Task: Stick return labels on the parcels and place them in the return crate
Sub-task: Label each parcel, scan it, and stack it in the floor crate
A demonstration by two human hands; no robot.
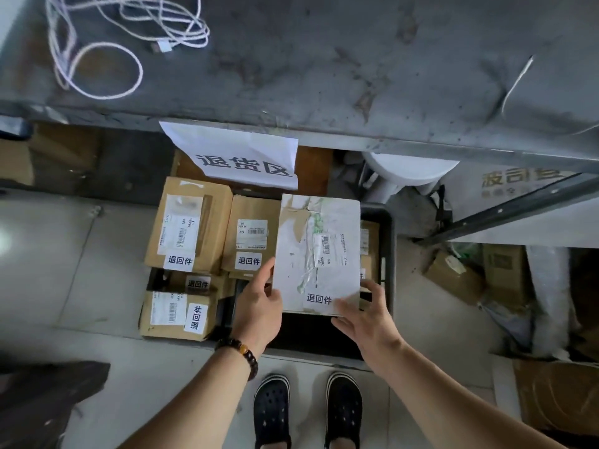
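A flat whitish parcel (316, 254) with torn tape, a barcode label and a white return label (319, 299) is held over the dark return crate (387, 241) on the floor. My left hand (259, 306) holds its lower left edge, thumb along the side. My right hand (363, 315) holds its lower right corner, thumb on the return label. Several brown cardboard parcels (191, 225) with return labels lie in the crate's left part. The crate's near right part shows its dark bottom (311, 332).
A grey worktable (324, 59) with a coiled white cable (107, 37) overhangs the crate. A white paper sign (240, 157) hangs from its edge. Loose boxes and bags (486, 280) lie on the floor at right. My black shoes (308, 413) stand just before the crate.
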